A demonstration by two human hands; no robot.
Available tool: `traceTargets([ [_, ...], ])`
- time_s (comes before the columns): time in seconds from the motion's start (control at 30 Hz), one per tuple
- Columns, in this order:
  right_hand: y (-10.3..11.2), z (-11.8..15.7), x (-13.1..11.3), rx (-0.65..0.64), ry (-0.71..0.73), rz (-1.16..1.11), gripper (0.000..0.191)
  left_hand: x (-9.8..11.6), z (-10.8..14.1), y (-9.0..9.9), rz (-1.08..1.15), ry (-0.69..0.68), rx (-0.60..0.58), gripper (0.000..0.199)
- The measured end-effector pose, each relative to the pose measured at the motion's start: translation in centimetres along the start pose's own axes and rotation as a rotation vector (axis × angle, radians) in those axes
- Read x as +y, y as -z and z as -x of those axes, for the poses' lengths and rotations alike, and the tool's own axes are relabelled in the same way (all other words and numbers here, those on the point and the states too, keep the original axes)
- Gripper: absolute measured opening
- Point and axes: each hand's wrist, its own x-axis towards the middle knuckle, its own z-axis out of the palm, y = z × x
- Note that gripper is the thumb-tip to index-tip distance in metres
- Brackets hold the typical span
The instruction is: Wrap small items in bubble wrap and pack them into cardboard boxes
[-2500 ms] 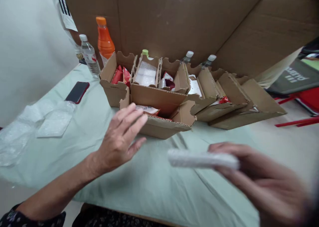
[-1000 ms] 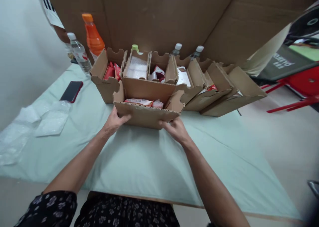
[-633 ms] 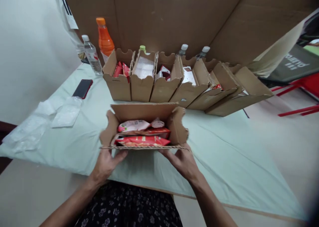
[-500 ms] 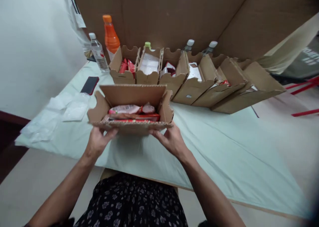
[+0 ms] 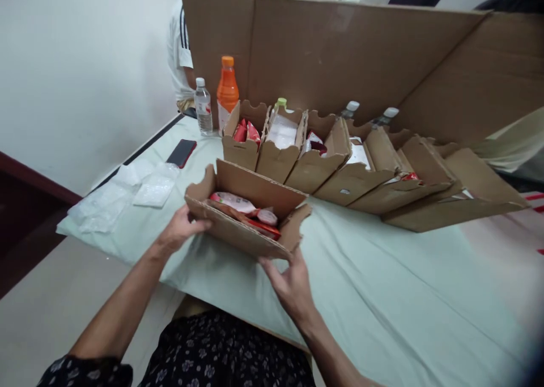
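Between my hands is an open-topped cardboard box, angled with its right end nearer to me. Inside it lie a pink-and-white packet and red packets. My left hand grips the box's left end, thumb against the front wall. At the right end, my right hand holds the lower corner, its thumb on the front wall and its other fingers mostly hidden behind the box. Whether the box rests on the cloth or is slightly raised, I cannot tell.
Behind stands a row of several similar cardboard boxes with packets inside. An orange drink bottle, a water bottle and a phone are at the back left. Clear plastic packaging lies left. A tall cardboard panel closes the back; a person sits beyond it.
The box has turned, its right end swinging toward me while both hands keep hold. The camera view has shifted, showing more above the cardboard panel.
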Motion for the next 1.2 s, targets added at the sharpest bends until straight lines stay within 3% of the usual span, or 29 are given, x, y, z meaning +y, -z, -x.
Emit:
traceTargets([
  [0.1,-5.2,-0.8,-0.7,-0.103,0.083,-0.088,0.079,1.5,-4.6,3.9,0.103,-0.124,0.12,0.065],
  [0.17,-7.4,-1.0,-0.5,-0.228,0.175,-0.094,0.085,2.4,-6.8,4.8,0.147,-0.23,0.261,0.067],
  [0.23,-8.2,-1.3,0.4,-0.296,0.218,-0.073,0.078,2.4,-7.5,4.5,0.172,-0.218,0.411,0.069],
  [0.3,-8.0,-2.3,1.7,-0.25,0.176,-0.053,0.068,1.2,-6.2,3.5,0.193,-0.15,0.463,0.07],
  [0.4,-7.2,-4.6,3.8,-0.181,0.089,-0.019,0.071,-2.0,-2.0,1.4,0.161,-0.19,0.339,0.076],
  [0.53,-8.6,-7.3,4.1,-0.358,0.139,-0.041,0.077,-5.2,2.4,-0.4,0.109,-0.144,0.224,0.101],
  [0.6,-10.5,-8.2,3.4,-0.388,0.168,-0.08,0.071,-5.3,2.4,-0.6,0.04,-0.064,0.205,0.092],
  [0.7,-13.6,-10.0,2.7,-0.33,0.166,-0.155,0.062,-4.1,-0.3,-0.3,0.013,-0.014,0.283,0.07],
  [0.87,-16.9,-13.4,3.7,-0.299,0.092,-0.274,0.074,-2.2,-6.9,-0.1,0.042,-0.139,0.452,0.061],
  [0.97,-17.2,-14.0,5.0,-0.317,0.077,-0.269,0.081,-1.7,-9.2,-0.2,0.04,-0.159,0.439,0.055],
  [1.2,-17.2,-13.2,6.2,-0.318,0.116,-0.242,0.087,-2.4,-10.7,0.5,-0.018,-0.155,0.413,0.049],
])
